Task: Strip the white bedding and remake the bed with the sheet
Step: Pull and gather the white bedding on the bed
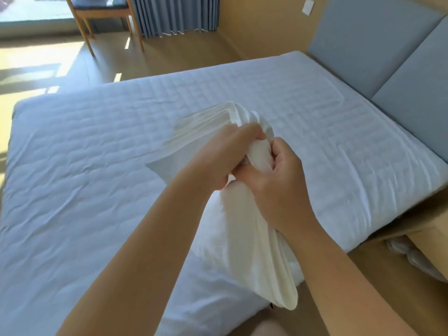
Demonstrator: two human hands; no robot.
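Gripping sheet (244,241) w/ L hand (218,161) + R hand (278,180); fingers (252,132) curled

You can read no text, label, brand or number anywhere here. The folded sheet (247,238), the quilted mattress (97,166) and the small white wall plate (308,6) all show you plain, unmarked faces.

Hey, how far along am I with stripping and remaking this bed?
Stripping looks done: the mattress shows only its quilted cover, and crumpled white bedding lies beside it at right. In hand: the left hand and right hand grip the folded sheet above the mattress. Left: unfolding, spreading and tucking it.
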